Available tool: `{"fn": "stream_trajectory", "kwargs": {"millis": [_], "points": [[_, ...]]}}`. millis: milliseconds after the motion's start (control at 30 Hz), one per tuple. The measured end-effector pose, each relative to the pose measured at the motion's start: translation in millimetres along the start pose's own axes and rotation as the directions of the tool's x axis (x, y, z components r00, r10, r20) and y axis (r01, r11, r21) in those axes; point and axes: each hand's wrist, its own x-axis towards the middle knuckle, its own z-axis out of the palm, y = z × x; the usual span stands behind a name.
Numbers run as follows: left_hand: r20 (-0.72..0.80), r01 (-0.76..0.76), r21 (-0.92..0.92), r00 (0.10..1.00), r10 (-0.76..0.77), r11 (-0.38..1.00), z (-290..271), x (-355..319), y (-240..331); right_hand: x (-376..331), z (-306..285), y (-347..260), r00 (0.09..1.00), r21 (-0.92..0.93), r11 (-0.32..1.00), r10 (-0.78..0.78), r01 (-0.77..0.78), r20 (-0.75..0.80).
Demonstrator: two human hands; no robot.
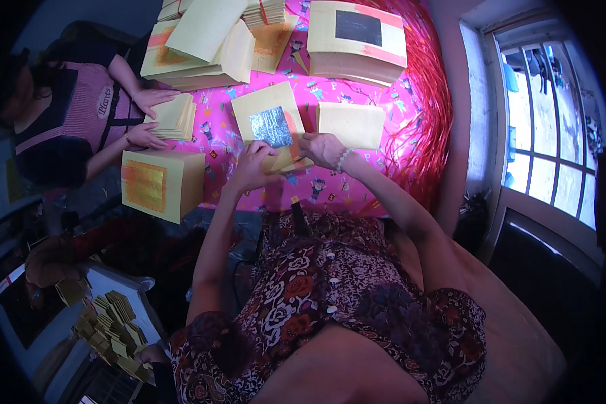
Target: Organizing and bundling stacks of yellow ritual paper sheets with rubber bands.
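A cream-yellow paper sheet (256, 103) with a silver foil square (271, 126) lies tilted on the table in front of me. My left hand (254, 168) is closed at its near left edge, its fingers curled over the paper just below the foil. On the right edge, my right hand (324, 149), with a beaded bracelet at the wrist, pinches the paper. Folded or layered paper shows between my hands at the near edge. A plain cream paper stack (351, 124) lies just right of the sheet, close to my right hand.
A pink patterned cloth (323, 185) covers the table. Thick paper stacks (357, 54) stand at the back, and a gold-foil stack (161, 185) stands at near left. Red strands (424, 128) hang along the right edge. A co-worker's hands (151, 101) hold a paper bundle (175, 118).
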Motion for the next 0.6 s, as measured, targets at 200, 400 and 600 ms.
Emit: {"fn": "stream_trajectory", "kwargs": {"millis": [200,400,600], "points": [[0.027,-0.026,-0.072,0.999,0.028,0.997,-39.5,1.7,-23.6,10.4,-25.7,4.7,0.998,0.208,0.976,0.064,-0.059,-0.020],[-0.240,0.229,-0.264,0.925,-0.294,0.937,-19.0,10.2,-56.8,32.7,-50.7,-3.4,0.946,0.554,0.783,0.323,-0.283,0.026],[-0.253,0.364,-0.321,0.856,-0.450,0.874,-21.1,31.9,-67.4,50.9,-16.9,14.4,0.903,0.514,0.830,0.371,-0.218,-0.217]]}}
